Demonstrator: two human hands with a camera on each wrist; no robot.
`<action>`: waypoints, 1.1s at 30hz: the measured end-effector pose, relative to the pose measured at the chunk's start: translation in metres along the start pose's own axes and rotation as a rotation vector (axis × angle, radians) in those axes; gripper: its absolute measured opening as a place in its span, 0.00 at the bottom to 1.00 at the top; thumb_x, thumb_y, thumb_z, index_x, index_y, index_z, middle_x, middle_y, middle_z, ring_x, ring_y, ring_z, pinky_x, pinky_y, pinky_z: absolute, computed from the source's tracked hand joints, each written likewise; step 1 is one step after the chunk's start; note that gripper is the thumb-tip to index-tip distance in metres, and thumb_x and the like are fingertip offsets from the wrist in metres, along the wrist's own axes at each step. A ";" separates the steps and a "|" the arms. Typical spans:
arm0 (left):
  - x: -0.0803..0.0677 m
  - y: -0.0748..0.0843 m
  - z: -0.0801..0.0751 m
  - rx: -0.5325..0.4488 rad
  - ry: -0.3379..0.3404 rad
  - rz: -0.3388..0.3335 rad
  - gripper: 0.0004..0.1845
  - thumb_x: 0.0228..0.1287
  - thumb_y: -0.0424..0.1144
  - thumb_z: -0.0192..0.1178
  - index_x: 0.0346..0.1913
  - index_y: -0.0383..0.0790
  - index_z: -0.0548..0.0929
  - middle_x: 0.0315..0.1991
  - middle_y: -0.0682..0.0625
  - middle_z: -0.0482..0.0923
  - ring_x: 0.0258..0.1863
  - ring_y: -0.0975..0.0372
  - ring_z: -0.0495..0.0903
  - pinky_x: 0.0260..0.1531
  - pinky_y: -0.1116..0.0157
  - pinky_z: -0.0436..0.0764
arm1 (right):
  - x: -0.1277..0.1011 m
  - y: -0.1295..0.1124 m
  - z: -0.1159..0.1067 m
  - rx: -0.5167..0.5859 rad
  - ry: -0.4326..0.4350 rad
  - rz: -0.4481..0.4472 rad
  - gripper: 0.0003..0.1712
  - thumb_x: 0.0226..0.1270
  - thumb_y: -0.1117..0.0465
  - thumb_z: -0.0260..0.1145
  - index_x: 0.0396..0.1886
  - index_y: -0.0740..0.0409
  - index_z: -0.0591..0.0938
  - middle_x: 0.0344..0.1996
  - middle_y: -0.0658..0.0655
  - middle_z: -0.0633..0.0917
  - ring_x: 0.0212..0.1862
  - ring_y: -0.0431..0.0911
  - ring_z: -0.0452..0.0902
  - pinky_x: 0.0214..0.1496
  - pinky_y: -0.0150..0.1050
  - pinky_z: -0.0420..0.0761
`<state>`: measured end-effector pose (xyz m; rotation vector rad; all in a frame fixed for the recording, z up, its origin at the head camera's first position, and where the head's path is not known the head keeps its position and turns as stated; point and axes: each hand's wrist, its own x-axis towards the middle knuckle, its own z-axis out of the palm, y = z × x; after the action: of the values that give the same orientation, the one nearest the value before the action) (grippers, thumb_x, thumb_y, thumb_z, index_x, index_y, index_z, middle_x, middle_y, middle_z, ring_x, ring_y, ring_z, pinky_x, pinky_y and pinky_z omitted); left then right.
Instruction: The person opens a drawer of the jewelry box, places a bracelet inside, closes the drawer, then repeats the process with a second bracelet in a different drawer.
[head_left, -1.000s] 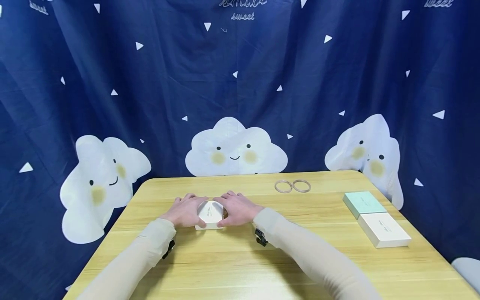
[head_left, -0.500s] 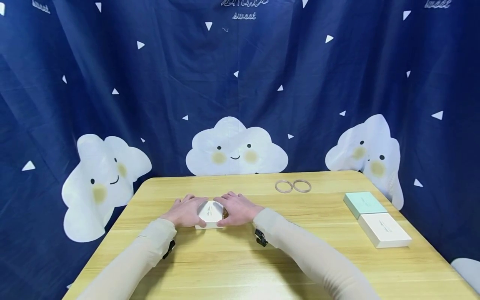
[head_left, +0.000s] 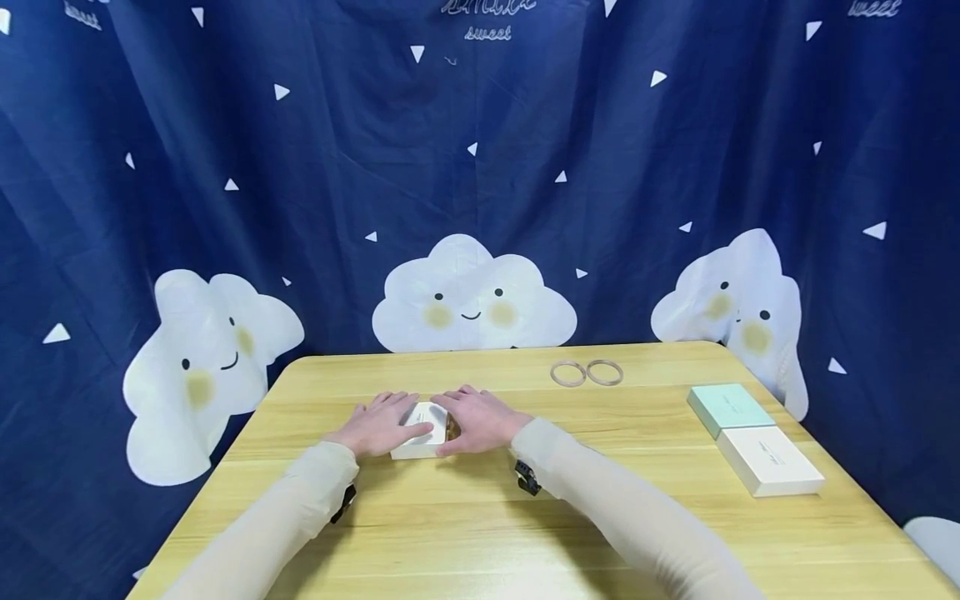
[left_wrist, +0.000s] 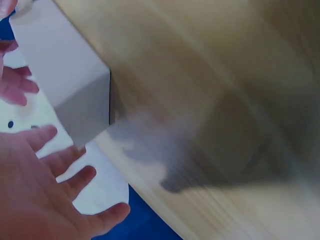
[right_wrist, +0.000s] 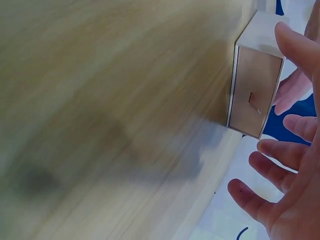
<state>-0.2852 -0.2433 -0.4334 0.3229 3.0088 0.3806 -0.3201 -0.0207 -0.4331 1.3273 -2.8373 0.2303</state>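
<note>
A small white drawer box [head_left: 429, 417] with faint lettering on top sits on the wooden table, between the two hands. My left hand [head_left: 380, 425] is at its left end, thumb stretched over the lid and fingers spread. In the left wrist view, the left fingers [left_wrist: 75, 177] are loose beside the plain end of the box [left_wrist: 87, 110]. My right hand [head_left: 483, 421] spans the right end, thumb at the front edge and index finger at the back. The right wrist view shows that end's brown drawer front [right_wrist: 256, 85] with a small ribbon pull [right_wrist: 255, 104].
Two thin rings [head_left: 567, 373] lie side by side at the table's back. Toward the right edge, a mint-green box [head_left: 729, 406] stands against a white box [head_left: 770, 458]. A blue curtain [head_left: 480, 167] with clouds hangs behind the table [head_left: 480, 533].
My left thumb has moved from the box's front edge up over its lid, and the left fingers have spread. The right hand and the box have barely shifted.
</note>
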 end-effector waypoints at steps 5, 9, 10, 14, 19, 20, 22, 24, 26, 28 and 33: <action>0.003 0.006 0.007 0.026 0.022 -0.019 0.45 0.72 0.72 0.40 0.78 0.42 0.61 0.78 0.40 0.58 0.78 0.41 0.53 0.66 0.26 0.52 | -0.006 0.005 -0.002 0.000 -0.003 -0.002 0.56 0.57 0.28 0.69 0.79 0.47 0.62 0.73 0.51 0.71 0.70 0.48 0.68 0.68 0.54 0.73; 0.005 0.010 0.011 0.020 0.034 -0.038 0.45 0.73 0.71 0.38 0.79 0.41 0.58 0.80 0.38 0.52 0.79 0.41 0.48 0.67 0.26 0.49 | -0.013 0.009 -0.005 0.004 -0.004 -0.003 0.56 0.57 0.29 0.70 0.80 0.46 0.60 0.75 0.51 0.69 0.71 0.50 0.67 0.68 0.58 0.72; 0.005 0.010 0.012 0.018 0.034 -0.045 0.46 0.73 0.71 0.38 0.80 0.40 0.57 0.80 0.38 0.50 0.80 0.41 0.46 0.67 0.26 0.48 | -0.015 0.010 -0.006 0.005 -0.005 -0.003 0.56 0.57 0.30 0.70 0.80 0.45 0.60 0.75 0.52 0.69 0.71 0.51 0.67 0.68 0.59 0.72; 0.007 0.012 0.017 0.028 0.036 -0.059 0.47 0.73 0.71 0.36 0.80 0.39 0.54 0.81 0.37 0.46 0.80 0.41 0.43 0.68 0.27 0.47 | -0.024 0.013 -0.010 0.006 -0.013 0.002 0.56 0.56 0.30 0.70 0.79 0.45 0.61 0.75 0.53 0.68 0.73 0.53 0.65 0.68 0.63 0.70; 0.008 0.013 0.020 0.037 0.039 -0.061 0.47 0.73 0.71 0.36 0.80 0.38 0.54 0.81 0.36 0.45 0.80 0.40 0.43 0.68 0.26 0.46 | -0.035 0.019 -0.013 0.007 -0.023 0.006 0.56 0.56 0.30 0.70 0.80 0.46 0.60 0.76 0.55 0.67 0.74 0.55 0.64 0.69 0.65 0.68; 0.009 0.012 0.021 0.037 0.038 -0.065 0.47 0.73 0.71 0.35 0.80 0.38 0.54 0.81 0.36 0.45 0.80 0.41 0.42 0.68 0.27 0.45 | -0.038 0.020 -0.014 0.007 -0.025 0.006 0.56 0.57 0.30 0.70 0.80 0.46 0.60 0.76 0.55 0.67 0.74 0.56 0.63 0.69 0.66 0.67; 0.009 0.011 0.023 0.029 0.043 -0.067 0.45 0.74 0.69 0.36 0.80 0.38 0.53 0.81 0.36 0.44 0.80 0.41 0.41 0.68 0.26 0.45 | -0.042 0.024 -0.013 0.007 -0.028 0.008 0.57 0.57 0.29 0.69 0.80 0.46 0.59 0.76 0.56 0.66 0.75 0.57 0.62 0.70 0.67 0.66; 0.010 0.010 0.026 0.025 0.056 -0.063 0.44 0.75 0.68 0.37 0.80 0.38 0.54 0.81 0.36 0.44 0.80 0.41 0.41 0.68 0.26 0.45 | -0.047 0.027 -0.013 0.006 -0.032 0.014 0.57 0.57 0.29 0.69 0.80 0.46 0.59 0.77 0.55 0.65 0.76 0.57 0.60 0.70 0.68 0.64; 0.011 0.008 0.030 0.020 0.066 -0.057 0.44 0.75 0.67 0.37 0.80 0.38 0.54 0.81 0.36 0.44 0.80 0.41 0.41 0.68 0.26 0.45 | -0.053 0.031 -0.013 0.004 -0.037 0.020 0.57 0.57 0.29 0.68 0.80 0.46 0.59 0.77 0.55 0.65 0.77 0.57 0.60 0.71 0.68 0.63; 0.013 0.007 0.033 0.021 0.072 -0.049 0.44 0.75 0.68 0.36 0.80 0.39 0.53 0.81 0.36 0.44 0.80 0.41 0.41 0.68 0.26 0.45 | -0.060 0.035 -0.015 0.007 -0.044 0.025 0.56 0.57 0.29 0.68 0.80 0.46 0.59 0.77 0.54 0.64 0.77 0.56 0.59 0.72 0.67 0.63; 0.016 0.007 0.035 0.012 0.073 -0.035 0.44 0.75 0.68 0.34 0.81 0.39 0.52 0.81 0.37 0.43 0.81 0.41 0.40 0.68 0.26 0.44 | -0.077 0.045 -0.020 0.015 -0.053 0.040 0.56 0.58 0.30 0.69 0.80 0.48 0.59 0.77 0.55 0.64 0.77 0.57 0.58 0.72 0.67 0.61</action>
<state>-0.2955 -0.2252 -0.4666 0.2632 3.0843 0.3793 -0.3057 0.0692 -0.4237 1.2997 -2.9134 0.2204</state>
